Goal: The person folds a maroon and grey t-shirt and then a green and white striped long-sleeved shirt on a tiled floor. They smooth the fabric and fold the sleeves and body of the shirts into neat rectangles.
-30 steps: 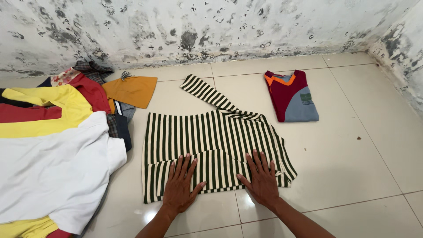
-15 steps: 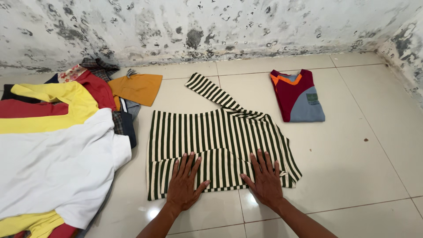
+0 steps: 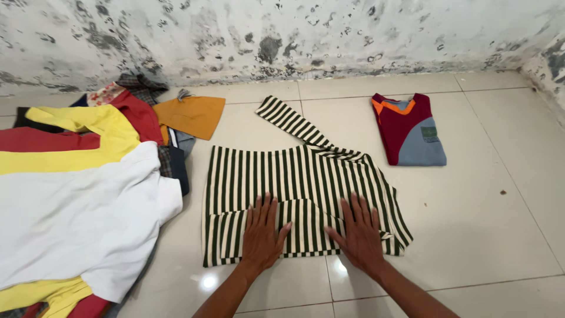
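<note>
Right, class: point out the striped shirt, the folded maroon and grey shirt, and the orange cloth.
striped shirt (image 3: pixel 294 176), head view, on its flat body above the hands.
folded maroon and grey shirt (image 3: pixel 395 132), head view, on its maroon panel.
orange cloth (image 3: pixel 191 115), head view, on its middle.

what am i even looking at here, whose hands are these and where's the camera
The camera sits on a person's head and looks down at their own two bare hands. The left hand and right hand lie flat, fingers spread, on a striped shirt spread on the tiled floor. Nothing is gripped. To the left lies a pile of clothes, with a white garment on top. A folded maroon and grey shirt lies near the stained wall.
</note>
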